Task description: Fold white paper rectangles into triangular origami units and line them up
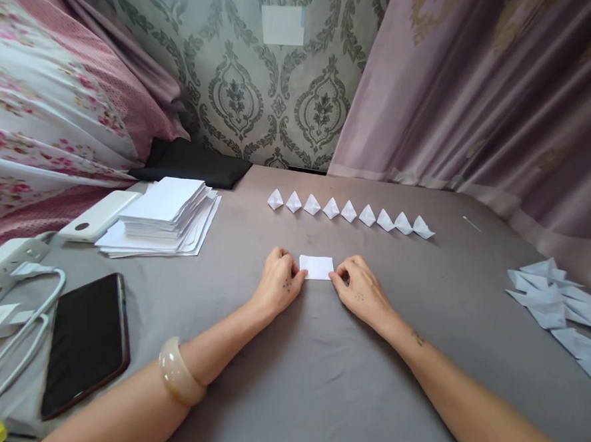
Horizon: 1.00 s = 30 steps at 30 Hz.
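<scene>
Folded shapes (349, 213) stand beyond the paper (316, 267) (left hand (278, 280) and right hand (362, 292) pinching its ends).

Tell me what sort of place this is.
Probably a room in a home, perhaps a bedroom: ornate patterned wallpaper lies ahead, a mauve curtain hangs on the right, and pink floral fabric drapes on the left.
</scene>
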Tool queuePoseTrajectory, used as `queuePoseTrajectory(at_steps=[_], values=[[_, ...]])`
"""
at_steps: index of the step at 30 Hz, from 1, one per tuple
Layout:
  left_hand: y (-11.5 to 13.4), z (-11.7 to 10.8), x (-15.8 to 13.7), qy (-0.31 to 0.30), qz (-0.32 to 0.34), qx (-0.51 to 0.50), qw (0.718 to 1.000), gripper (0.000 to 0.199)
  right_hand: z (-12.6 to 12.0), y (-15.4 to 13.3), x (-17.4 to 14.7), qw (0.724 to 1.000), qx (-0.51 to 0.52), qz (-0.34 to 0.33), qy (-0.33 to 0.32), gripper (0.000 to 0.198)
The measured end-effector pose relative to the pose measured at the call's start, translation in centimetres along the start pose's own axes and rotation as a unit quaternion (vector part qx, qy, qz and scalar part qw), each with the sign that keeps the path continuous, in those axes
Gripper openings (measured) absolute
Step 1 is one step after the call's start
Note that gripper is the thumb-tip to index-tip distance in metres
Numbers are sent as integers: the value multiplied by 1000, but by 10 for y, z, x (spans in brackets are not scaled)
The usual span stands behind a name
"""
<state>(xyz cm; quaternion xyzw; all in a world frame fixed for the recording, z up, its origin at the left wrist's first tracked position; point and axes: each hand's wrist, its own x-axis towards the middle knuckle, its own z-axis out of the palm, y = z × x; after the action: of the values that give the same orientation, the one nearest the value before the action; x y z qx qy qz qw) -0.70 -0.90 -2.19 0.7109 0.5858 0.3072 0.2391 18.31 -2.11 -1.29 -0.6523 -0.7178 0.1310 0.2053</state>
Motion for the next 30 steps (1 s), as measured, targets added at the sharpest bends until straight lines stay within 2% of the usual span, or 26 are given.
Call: queuePoseTrajectory(at_steps=[4, 6, 9, 12, 15, 19, 23, 30], values=[[-3, 1, -1, -5, 9, -12, 1000, 12, -2, -1, 0, 999, -21, -37, 4, 15], [-4, 1, -1, -10, 13, -17, 1000, 10, -2, -4, 0, 994, -44, -101, 4, 25], [-7, 2, 0, -16, 27, -20, 999, 7, -2, -13, -2, 972, -103, -210, -3, 41], [-11, 3, 1, -19, 29, -16, 999, 8, -2, -21, -4, 951, -161, -263, -31, 43], [-12, 4, 1, -18, 25, -13, 999, 9, -4, -25, -4, 940, -201, -272, -46, 42], [-11, 2, -1, -17, 47, -2, 999, 23, -7, -24, -3, 933, -214, -283, -53, 44], [-13, 0, -3, -12, 59, 28, 998, 22, -10, -18, -6, 928, -219, -293, -71, 50], [-16, -1, -3, -18, 36, 16, 999, 21, -18, 0, -22, 942, -154, -285, -94, 55]])
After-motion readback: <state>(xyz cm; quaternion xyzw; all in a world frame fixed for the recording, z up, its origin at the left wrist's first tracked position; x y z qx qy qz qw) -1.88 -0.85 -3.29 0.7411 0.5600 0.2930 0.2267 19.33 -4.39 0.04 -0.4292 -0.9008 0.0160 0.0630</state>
